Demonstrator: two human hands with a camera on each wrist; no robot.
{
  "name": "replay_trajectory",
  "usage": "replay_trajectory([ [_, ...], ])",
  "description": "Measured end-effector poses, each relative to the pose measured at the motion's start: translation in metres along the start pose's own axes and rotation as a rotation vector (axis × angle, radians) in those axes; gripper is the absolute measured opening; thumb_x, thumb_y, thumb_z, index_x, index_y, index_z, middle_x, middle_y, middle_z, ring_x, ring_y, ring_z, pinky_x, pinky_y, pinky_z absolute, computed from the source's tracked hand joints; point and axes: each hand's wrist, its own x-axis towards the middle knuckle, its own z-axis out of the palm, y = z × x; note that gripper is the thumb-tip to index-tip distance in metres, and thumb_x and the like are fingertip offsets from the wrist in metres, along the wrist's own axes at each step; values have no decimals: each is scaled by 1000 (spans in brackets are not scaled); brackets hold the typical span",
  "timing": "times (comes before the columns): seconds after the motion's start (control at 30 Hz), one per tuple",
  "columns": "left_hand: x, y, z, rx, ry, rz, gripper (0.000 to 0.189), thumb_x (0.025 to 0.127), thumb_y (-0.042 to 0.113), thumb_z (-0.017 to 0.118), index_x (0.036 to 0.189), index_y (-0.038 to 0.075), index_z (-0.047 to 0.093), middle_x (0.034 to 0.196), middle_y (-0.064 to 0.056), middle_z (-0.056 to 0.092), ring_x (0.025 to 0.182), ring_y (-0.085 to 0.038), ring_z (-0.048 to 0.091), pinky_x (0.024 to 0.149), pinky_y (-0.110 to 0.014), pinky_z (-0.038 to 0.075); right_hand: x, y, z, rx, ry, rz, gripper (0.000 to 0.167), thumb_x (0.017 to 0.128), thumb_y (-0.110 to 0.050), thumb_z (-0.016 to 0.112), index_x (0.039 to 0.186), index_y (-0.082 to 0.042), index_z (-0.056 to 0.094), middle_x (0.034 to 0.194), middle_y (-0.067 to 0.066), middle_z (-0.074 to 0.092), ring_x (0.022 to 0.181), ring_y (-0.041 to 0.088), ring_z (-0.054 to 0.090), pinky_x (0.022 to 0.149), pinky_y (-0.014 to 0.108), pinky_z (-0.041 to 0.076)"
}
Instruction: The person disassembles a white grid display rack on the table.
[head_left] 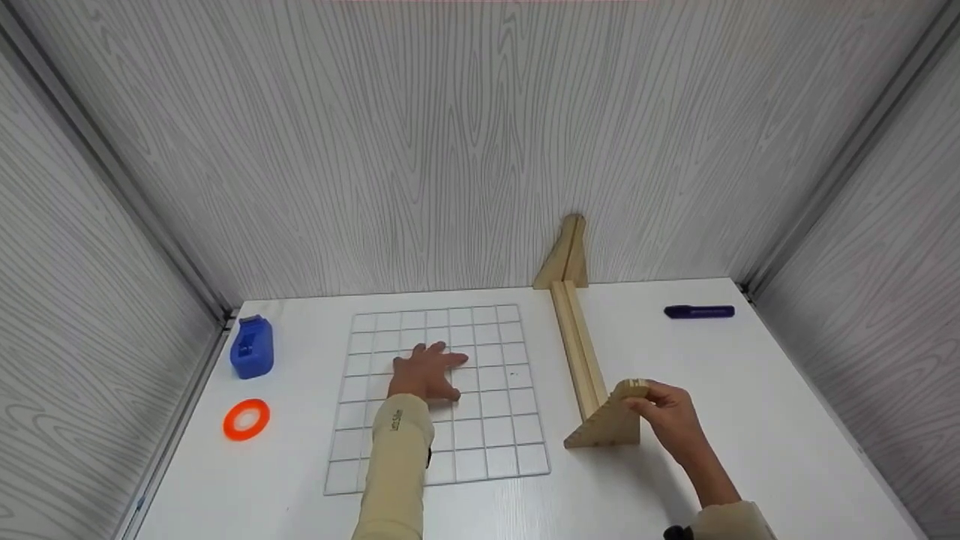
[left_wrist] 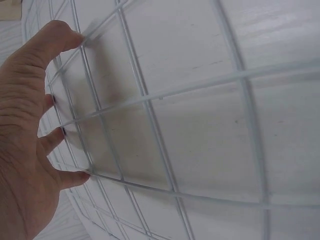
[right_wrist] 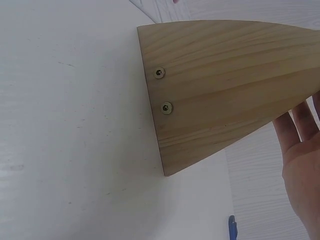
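Observation:
A white wire grid panel lies on the table. My left hand rests on it with the fingers spread, and in the left wrist view the fingertips touch the wires. To its right is a wooden stand with a long grooved bar and an upright, tapering piece at each end. My right hand pinches the top of the near end piece between thumb and fingers. Two screw heads show on that piece in the right wrist view. The far end piece stands by the back wall.
A blue tape dispenser stands at the far left of the white table, with an orange tape roll nearer me. A dark purple-blue, pen-shaped tool lies at the back right. Grained panels wall the back and both sides.

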Motion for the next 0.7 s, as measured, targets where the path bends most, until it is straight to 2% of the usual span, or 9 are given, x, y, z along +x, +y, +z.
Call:
replay_trajectory([
  [0.2, 1, -2, 2, -11, 19, 0, 70, 86, 44, 72, 151, 40, 46, 168, -5, 27, 156, -41, 18, 115, -78, 16, 3, 2, 2, -11, 6, 10, 6, 87, 5, 71, 88, 0, 74, 81, -7, 72, 73, 4, 60, 65, 25, 52],
  [0.27, 1, -1, 1, -7, 60, 6, 69, 88, 49, 70, 151, 39, 46, 168, -7, 27, 156, -42, 17, 115, -78, 13, 4, 3, 1, -15, 0, 13, 7, 88, 5, 71, 89, -1, 74, 81, -7, 71, 72, 4, 59, 65, 26, 52],
  [0.33, 3, 1, -2, 14, 129, 5, 67, 91, 56, 65, 152, 38, 44, 169, -7, 26, 156, -41, 17, 116, -78, 10, 6, 5, 0, -22, -7, 11, 9, 89, 5, 70, 89, -3, 74, 79, -7, 70, 71, 4, 57, 65, 26, 52],
  [0.43, 6, 4, -16, 72, 256, -3, 69, 94, 67, 53, 155, 37, 40, 169, -6, 26, 157, -38, 17, 117, -77, 8, 8, 7, 0, -21, -8, 1, 7, 89, 4, 70, 90, -2, 74, 79, -7, 69, 71, 4, 56, 65, 25, 51],
  [0.53, 10, 6, -37, 117, 369, -33, 73, 95, 72, 43, 158, 36, 34, 170, -5, 24, 158, -37, 16, 117, -77, 5, 11, 9, 0, -22, -1, -12, 5, 88, 3, 71, 91, 1, 74, 79, -7, 70, 71, 4, 57, 65, 24, 52],
  [0.7, 11, 12, -70, 118, 462, -111, 79, 94, 80, 32, 161, 40, 21, 172, -8, 11, 158, -44, 2, 115, -79, -2, 14, 11, -5, -57, -1, -34, 5, 88, 4, 71, 91, 1, 74, 79, -8, 69, 71, 4, 58, 65, 23, 52],
])
